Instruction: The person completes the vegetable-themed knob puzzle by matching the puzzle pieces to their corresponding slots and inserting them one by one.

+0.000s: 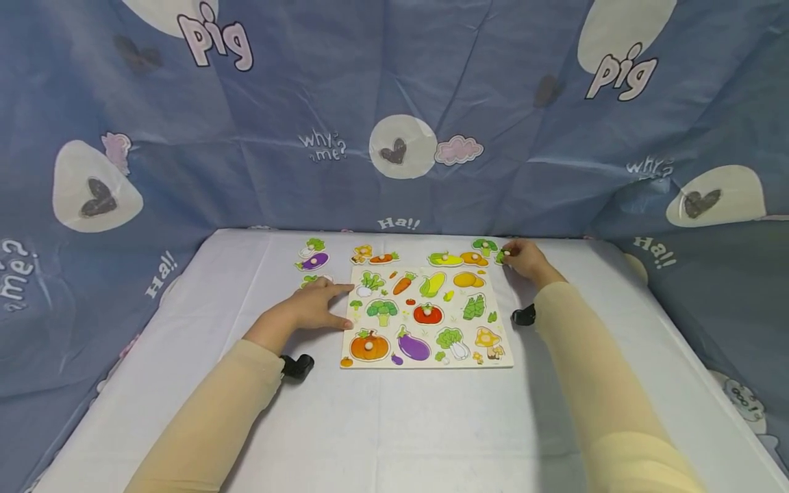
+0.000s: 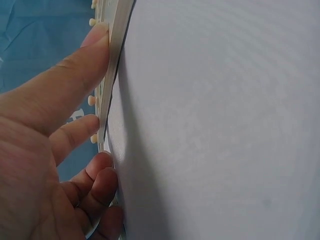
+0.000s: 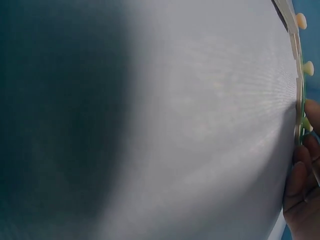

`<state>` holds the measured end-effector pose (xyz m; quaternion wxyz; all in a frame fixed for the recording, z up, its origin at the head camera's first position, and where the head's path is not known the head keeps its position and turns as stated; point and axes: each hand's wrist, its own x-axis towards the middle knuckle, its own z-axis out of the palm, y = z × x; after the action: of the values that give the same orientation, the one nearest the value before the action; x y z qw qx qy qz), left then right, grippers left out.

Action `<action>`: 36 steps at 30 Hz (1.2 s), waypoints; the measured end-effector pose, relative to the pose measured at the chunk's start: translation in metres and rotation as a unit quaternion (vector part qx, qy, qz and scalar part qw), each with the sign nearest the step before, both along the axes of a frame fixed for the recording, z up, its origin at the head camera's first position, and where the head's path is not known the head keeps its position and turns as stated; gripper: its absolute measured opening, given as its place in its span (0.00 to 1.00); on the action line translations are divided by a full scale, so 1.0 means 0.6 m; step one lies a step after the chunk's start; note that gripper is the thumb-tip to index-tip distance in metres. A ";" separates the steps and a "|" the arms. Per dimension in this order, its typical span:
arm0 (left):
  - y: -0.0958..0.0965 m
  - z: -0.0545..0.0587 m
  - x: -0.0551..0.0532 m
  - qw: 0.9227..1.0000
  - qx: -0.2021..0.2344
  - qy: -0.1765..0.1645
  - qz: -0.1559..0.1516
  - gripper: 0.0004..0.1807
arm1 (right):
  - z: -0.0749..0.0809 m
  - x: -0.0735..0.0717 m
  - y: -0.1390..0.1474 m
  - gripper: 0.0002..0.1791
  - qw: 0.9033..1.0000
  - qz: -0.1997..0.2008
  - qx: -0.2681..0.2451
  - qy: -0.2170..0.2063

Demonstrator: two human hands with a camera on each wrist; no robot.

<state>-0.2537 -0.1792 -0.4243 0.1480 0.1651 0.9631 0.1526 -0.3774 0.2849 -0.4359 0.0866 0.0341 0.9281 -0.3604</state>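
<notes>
A wooden vegetable puzzle board (image 1: 431,365) lies flat on the white table. The tomato piece (image 1: 425,316) and the pumpkin piece (image 1: 379,350) with their knobs sit in it; the other pictures on it show no knob. My left hand (image 1: 308,309) rests at the board's left edge, thumb and index finger stretched out and touching it, the other fingers bent in the left wrist view. Beyond the board's far right corner, my right hand (image 1: 527,260) pinches a small green vegetable puzzle piece (image 1: 499,258) by its knob (image 3: 306,125). Fingers partly cover that piece.
Loose knobbed pieces lie behind the board: corn (image 1: 440,260), potato (image 1: 471,260), broccoli (image 1: 481,244), carrot (image 1: 379,259) and mushroom (image 1: 359,250). At the far left are a bok choy (image 1: 316,243), an eggplant (image 1: 308,263) and a partly hidden green-and-white piece (image 1: 308,280). A blue patterned cloth (image 1: 493,192) stands behind.
</notes>
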 end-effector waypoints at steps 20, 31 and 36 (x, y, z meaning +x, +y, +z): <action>-0.004 -0.001 0.001 1.000 -0.001 0.008 -0.003 0.51 | 0.002 0.010 -0.006 0.11 0.999 -0.006 0.048 0.002; -0.002 -0.003 0.000 1.000 -0.002 0.005 0.000 0.52 | 0.009 0.021 0.005 0.13 0.999 0.018 0.042 0.006; -0.002 -0.002 0.001 1.000 0.002 0.003 0.002 0.52 | 0.020 0.032 0.007 0.13 0.998 0.044 0.039 0.011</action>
<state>-0.2529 -0.1805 -0.4252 0.1442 0.1639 0.9636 0.1541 -0.3580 0.2888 -0.4236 0.0910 -0.0069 0.9430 -0.3201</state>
